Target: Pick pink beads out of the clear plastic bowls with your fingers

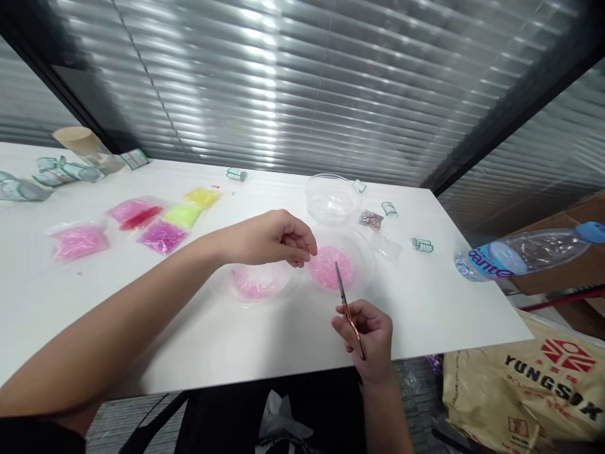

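Note:
My right hand (368, 337) grips small scissors (344, 296) by the handle, blades closed and pointing up toward a clear bowl of pink beads (333, 266). My left hand (274, 238) reaches across the white table (142, 315) with its fingers curled and pinched together at the bowl's left rim; what the fingertips hold is too small to make out. Just below the left hand sits a clear lid or dish (255, 282) with pink bits in it.
An empty clear bowl (331, 197) stands behind the bead bowl. Bags of pink, magenta, green and yellow beads (161, 221) lie to the left. A paper cup (82, 144) lies at the far left. A water bottle (520, 252) and a tan sack (524, 384) are to the right.

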The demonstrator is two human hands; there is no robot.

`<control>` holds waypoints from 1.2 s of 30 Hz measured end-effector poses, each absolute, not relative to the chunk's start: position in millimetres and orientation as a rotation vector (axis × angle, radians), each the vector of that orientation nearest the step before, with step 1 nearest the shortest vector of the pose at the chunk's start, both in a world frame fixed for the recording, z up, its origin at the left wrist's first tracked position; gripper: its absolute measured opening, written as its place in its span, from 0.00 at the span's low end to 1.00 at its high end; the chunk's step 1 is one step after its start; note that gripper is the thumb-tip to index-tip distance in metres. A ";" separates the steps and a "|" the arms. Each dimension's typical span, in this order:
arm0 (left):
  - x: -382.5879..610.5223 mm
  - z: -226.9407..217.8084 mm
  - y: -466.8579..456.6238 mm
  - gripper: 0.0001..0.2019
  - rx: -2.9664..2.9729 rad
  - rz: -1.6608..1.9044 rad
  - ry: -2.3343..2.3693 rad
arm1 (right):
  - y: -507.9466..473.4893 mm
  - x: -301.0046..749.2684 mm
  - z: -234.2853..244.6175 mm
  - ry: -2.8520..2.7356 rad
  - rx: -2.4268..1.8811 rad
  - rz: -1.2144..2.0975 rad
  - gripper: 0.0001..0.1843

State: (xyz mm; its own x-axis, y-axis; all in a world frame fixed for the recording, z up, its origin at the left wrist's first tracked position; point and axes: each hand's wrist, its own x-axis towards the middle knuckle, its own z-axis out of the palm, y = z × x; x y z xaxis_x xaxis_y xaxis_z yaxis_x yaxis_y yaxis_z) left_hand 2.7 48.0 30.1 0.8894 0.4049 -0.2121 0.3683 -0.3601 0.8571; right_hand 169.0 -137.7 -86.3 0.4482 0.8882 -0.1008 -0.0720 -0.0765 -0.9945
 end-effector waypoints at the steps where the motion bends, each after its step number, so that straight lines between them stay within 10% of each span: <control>1: 4.3 27.3 47.4 0.09 1.963 0.055 0.564 | -137.6 169.0 -86.3 -0.775 -1.425 0.955 0.15; 36: 17.8 17.9 30.6 0.10 2.517 0.447 0.377 | -135.7 169.1 -88.2 -0.795 -1.369 1.015 0.11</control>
State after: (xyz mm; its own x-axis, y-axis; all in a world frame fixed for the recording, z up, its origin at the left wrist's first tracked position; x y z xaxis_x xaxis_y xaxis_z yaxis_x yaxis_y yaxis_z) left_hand 17.8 30.6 17.9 0.9054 0.3543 0.2339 0.1713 -0.8091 0.5621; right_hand 169.1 -135.7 -88.2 0.3867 0.9156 -0.1103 -0.1128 -0.0718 -0.9910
